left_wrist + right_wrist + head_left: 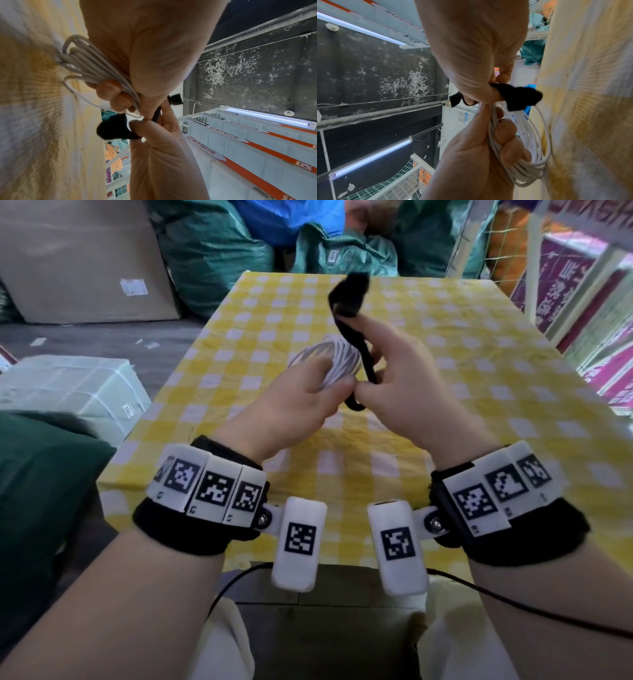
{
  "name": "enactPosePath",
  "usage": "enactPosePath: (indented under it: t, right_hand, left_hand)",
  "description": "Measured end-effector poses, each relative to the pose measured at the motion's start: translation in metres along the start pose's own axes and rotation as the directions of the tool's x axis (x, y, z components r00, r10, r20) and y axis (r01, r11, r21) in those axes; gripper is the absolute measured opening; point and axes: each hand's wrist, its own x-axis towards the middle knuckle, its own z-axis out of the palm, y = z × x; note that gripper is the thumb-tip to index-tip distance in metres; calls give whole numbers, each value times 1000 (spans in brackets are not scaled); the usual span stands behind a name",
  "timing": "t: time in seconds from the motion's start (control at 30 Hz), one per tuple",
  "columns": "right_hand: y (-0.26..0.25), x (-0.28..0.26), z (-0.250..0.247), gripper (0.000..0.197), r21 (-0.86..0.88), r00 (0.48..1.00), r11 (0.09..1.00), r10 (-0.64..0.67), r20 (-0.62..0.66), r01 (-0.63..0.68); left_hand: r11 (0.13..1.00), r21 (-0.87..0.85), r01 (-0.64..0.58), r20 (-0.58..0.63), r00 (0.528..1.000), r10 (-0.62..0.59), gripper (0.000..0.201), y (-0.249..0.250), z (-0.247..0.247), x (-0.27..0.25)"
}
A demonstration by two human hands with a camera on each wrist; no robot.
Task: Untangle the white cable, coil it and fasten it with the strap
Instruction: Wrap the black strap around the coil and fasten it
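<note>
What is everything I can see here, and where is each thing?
cable: one, white, coiled, held above the table in the left hand
strap: one, black, held up beside the coil by the right hand
table: one, yellow and white check cloth, under the hands
cardboard box: one, brown, far left
green bags: several, behind the table
white parcel: one, left of the table
wristbands: two, black with white tags, on the wrists
left hand: fingers curled round the cable
right hand: pinches the strap
</note>
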Motion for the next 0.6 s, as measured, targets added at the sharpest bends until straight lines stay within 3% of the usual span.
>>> enactPosePath:
  t: [0.13, 0.33, 0.4, 0.5, 0.6]
  right_hand:
    - [-10, -1, -3, 88, -195, 983, 976, -58, 174, 92]
    - [-16, -5, -12, 98, -25, 947, 992, -108, 302, 121]
    - [-15, -5, -10, 98, 43, 953, 992, -124, 276, 117]
    - [-10, -4, -6, 87, 158, 988, 984, -101, 120, 81]
    - [-4, -1, -10, 71, 30, 998, 998, -57, 35, 56]
  left_hand:
    - [989, -145, 36, 16, 999, -34, 33, 6, 0, -1]
    - [970, -243, 17, -47, 998, -29, 40, 5, 0, -3]
    - [959, -281, 26, -73, 996, -48, 35, 4, -2, -2]
    - [962, -273, 27, -88, 995, -52, 27, 2, -8, -2]
    - [957, -287, 29, -29, 999, -39, 23, 1, -14, -5]
